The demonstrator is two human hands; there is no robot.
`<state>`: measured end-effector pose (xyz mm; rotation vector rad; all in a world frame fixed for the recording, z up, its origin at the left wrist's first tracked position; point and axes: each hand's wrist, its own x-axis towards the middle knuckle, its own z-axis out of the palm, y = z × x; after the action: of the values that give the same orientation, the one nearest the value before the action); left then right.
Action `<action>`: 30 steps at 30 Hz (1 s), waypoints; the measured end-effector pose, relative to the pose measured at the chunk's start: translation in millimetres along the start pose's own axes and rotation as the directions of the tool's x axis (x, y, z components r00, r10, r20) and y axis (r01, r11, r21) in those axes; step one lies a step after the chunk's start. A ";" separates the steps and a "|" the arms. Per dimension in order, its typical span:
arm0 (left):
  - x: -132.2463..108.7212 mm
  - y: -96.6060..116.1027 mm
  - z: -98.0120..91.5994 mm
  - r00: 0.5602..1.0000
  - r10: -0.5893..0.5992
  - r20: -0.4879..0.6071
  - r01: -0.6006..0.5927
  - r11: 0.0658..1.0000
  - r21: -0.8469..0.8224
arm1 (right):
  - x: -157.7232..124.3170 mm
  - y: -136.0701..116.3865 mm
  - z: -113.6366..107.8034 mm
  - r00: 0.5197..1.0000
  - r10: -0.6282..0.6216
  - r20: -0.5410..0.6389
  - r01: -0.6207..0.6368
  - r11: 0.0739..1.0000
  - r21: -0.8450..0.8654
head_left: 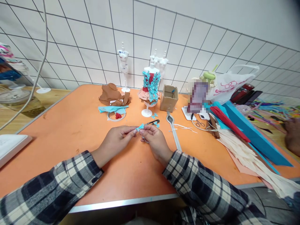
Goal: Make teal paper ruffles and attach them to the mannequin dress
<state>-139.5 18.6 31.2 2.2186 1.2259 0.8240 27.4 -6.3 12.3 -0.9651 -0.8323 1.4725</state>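
Between my fingertips is a small light-blue bow-shaped piece of crinkled paper or thin cloth. My left hand pinches its left end with thumb and forefinger. From the other side my right hand grips it, fingers curled. A slim black tool sticks out just beyond my right fingers; whether that hand holds it I cannot tell. Behind my hands stands a small white dress form on a round base. It carries light-blue bows, a red front panel and a peach ruffled skirt.
A cardboard box stands right of the dress form. Brown cloth, blue strips and a tape roll lie left. Scissors, a phone on a stand and fabric rolls occupy the right. A co-worker's hand shows far right.
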 end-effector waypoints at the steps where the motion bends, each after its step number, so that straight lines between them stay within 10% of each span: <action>1: -0.5 0.1 -0.6 1.000 0.009 -0.001 -0.009 1.000 0.021 | 0.3 0.2 0.0 1.000 0.005 -0.001 -0.005 1.000 0.005; 14: -3.1 8.1 -4.2 0.997 0.007 0.079 -0.007 1.000 0.004 | 0.7 -0.6 2.0 0.999 -0.006 0.033 0.007 1.000 -0.029; 23: -4.2 8.5 -0.8 0.996 0.007 -0.094 -0.002 0.998 0.056 | 0.5 -0.1 2.3 0.996 -0.084 0.033 0.087 0.991 -0.100; 30: 0.2 10.2 -7.5 0.997 -0.074 0.032 0.080 0.939 -0.333 | 1.8 -3.2 -2.4 0.982 -0.110 0.154 0.133 0.980 -0.147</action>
<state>-138.7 14.6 43.3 1.8899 1.0658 0.9030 30.9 -4.2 14.0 -0.9124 -1.1084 1.3991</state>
